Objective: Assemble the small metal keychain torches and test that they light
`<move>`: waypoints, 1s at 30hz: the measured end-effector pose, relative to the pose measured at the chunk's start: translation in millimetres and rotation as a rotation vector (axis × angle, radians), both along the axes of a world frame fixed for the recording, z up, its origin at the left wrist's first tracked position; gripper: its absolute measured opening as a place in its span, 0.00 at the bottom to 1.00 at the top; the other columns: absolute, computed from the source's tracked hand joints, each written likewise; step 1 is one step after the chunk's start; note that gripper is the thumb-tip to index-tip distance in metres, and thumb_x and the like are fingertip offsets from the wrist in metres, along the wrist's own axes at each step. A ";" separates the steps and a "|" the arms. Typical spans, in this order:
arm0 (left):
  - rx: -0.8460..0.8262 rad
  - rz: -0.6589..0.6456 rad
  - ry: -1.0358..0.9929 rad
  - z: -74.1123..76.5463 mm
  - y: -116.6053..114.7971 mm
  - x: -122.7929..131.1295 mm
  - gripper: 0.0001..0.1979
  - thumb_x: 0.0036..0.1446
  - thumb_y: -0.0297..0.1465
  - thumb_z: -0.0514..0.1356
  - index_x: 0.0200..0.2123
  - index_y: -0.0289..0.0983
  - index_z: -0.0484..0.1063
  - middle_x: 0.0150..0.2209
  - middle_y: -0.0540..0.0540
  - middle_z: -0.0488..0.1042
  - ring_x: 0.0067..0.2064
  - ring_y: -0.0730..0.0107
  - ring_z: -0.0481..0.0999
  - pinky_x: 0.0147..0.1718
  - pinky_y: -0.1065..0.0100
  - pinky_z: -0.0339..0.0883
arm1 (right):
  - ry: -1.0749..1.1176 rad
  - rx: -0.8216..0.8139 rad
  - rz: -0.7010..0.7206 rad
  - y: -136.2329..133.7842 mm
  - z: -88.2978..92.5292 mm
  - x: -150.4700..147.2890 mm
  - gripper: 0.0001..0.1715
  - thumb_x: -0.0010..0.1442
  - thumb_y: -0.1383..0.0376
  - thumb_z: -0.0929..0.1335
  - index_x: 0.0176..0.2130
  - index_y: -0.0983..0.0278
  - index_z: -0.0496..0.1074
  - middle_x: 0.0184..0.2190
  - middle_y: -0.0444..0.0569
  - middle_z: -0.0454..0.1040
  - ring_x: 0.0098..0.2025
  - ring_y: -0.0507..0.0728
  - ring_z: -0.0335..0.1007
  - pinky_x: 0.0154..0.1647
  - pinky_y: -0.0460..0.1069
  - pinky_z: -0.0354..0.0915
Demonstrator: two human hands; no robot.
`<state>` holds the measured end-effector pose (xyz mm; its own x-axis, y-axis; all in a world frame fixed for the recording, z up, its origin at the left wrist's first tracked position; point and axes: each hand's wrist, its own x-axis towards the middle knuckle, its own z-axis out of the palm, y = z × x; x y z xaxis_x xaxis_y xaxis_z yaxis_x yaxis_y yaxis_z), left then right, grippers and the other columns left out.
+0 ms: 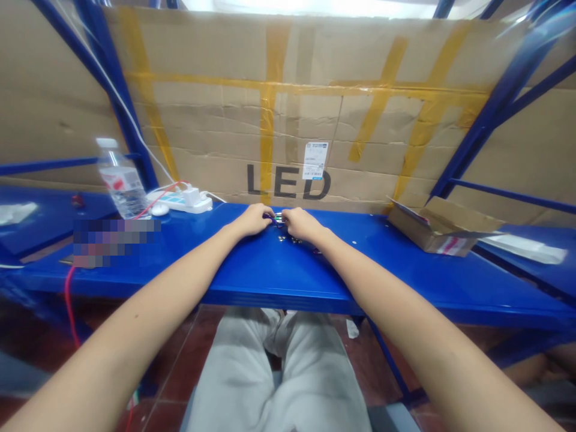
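My left hand (254,221) and my right hand (302,224) are close together over the back part of the blue table (270,270). Fingers of both are closed on a small shiny metal piece (279,218), silvery with dark purple-blue parts, that spans the gap between them. Its exact kind is too small to make out, and the fingers cover its ends. Just below it, several tiny shiny metal parts (282,239) lie on the tabletop, some of them partly hidden by my right hand.
Upright behind the table stands a large taped cardboard sheet (202,138) marked LED. An open cardboard box (443,225) sits at the right. On the left are a water bottle (121,183), a white power strip (193,203) and a red cable (68,294). Blue frame posts flank both sides.
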<state>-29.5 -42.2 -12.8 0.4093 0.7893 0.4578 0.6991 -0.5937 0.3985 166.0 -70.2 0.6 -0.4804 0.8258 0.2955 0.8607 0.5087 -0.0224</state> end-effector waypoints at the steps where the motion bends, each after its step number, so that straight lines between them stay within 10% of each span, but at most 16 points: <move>1: -0.022 0.010 -0.059 0.7 0.0 0.3 0.09 0.53 0.26 0.62 0.37 0.39 0.81 0.39 0.44 0.81 0.43 0.59 0.78 0.49 0.60 0.70 | 0.016 -0.001 -0.004 -0.8 1.2 1.8 0.13 0.61 0.73 0.64 0.44 0.65 0.75 0.42 0.60 0.79 0.41 0.62 0.74 0.36 0.49 0.58; 15: -0.205 -0.167 -0.597 13.2 -14.2 15.3 0.10 0.44 0.27 0.69 0.33 0.34 0.75 0.34 0.46 0.79 0.37 0.67 0.77 0.43 0.61 0.72 | 0.479 -0.112 0.117 -6.4 6.1 12.2 0.12 0.62 0.63 0.68 0.43 0.68 0.76 0.39 0.50 0.79 0.39 0.54 0.71 0.39 0.46 0.60; 30: -0.163 -0.181 -0.541 17.1 -24.5 17.6 0.18 0.56 0.45 0.64 0.29 0.35 0.72 0.19 0.50 0.71 0.21 0.72 0.67 0.24 0.68 0.60 | 0.502 -0.006 0.211 -15.2 3.2 0.7 0.09 0.65 0.67 0.63 0.39 0.67 0.73 0.37 0.54 0.79 0.38 0.57 0.72 0.41 0.49 0.62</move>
